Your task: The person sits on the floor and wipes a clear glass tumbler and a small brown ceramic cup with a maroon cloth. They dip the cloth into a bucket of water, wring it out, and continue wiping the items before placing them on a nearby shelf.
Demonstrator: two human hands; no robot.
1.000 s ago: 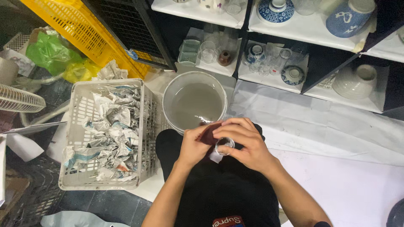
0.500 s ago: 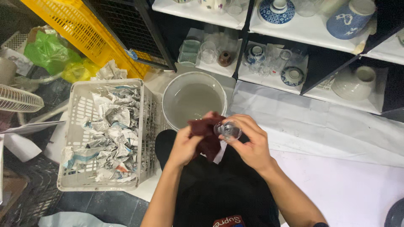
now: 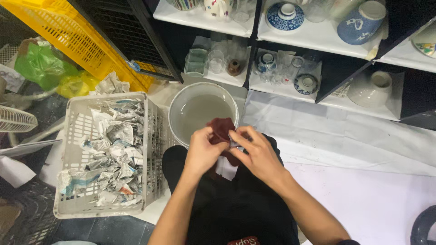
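From the head camera, a small object is lying almost wholly hidden inside the dark red cloth [image 3: 221,128]; what it is cannot be made out here. The left hand [image 3: 201,152] and right hand [image 3: 256,154] are meeting just at the near rim of the round grey basin [image 3: 175,111], both pinching the soft, crumpled cloth between curled fingers. Left of the basin, a white slatted plastic crate [image 3: 72,154] is holding crumpled newspaper [image 3: 109,149]. Beyond the basin, shelves [image 3: 318,45] are carrying ceramic bowls and glasses.
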